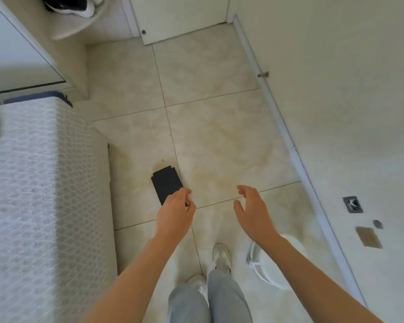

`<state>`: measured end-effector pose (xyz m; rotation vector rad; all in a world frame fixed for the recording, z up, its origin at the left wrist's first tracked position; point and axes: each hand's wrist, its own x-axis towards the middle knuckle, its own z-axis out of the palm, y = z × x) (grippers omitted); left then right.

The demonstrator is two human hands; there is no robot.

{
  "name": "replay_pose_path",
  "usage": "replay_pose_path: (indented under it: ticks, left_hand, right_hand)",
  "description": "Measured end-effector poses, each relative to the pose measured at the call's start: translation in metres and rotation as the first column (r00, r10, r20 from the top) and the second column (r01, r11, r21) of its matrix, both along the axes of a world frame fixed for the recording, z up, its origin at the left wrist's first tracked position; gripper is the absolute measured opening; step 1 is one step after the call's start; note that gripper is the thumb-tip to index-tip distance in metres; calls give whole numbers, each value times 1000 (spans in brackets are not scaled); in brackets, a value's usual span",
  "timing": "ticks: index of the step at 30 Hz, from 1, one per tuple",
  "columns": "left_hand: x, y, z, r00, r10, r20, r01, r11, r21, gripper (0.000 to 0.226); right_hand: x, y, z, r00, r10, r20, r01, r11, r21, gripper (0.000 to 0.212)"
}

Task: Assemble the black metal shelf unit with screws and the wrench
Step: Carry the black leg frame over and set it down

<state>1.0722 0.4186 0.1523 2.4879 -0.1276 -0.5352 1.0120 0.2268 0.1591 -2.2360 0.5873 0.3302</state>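
Note:
A flat black metal shelf panel (165, 184) with notched corners shows against the beige tiled floor just right of the bed. My left hand (175, 213) covers its near corner, thumb and fingers curled close together. Whether the hand grips the panel or only hovers above it is unclear. My right hand (252, 213) is held out to the right of it, fingers spread, palm turned inward and holding nothing. No screws or wrench are in view.
A bed with a white quilted cover (44, 183) fills the left side. A white wall and baseboard (289, 141) run along the right, with a round white object (273, 264) at its foot. A white door (180, 17) stands ahead. My feet (221, 255) are below.

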Motion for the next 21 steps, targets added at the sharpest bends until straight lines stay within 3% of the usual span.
replay_pose_path:
  ticks: [4,7,13,21]
  left_hand:
    - [-35,-15,66,980,-176,92,178,984,-18,33]
    - [-67,-22,97,894,-411,182,412,911,33,33]
    - [-134,-44,119,610,-754,244,728,654,205,32]
    - [-271,-93,142,181,-960,215,926,240,292,25]
  right_hand:
    - [-69,-8,71,992,-118,52,121,991,-64,42]
    - [-128,-7,110,975,-208,79,217,968,-127,43]
    - [-251,5,147,924,-381,25,376,897,-232,47]
    - [-435,38,162,726,-687,-8,651,691,-314,48]
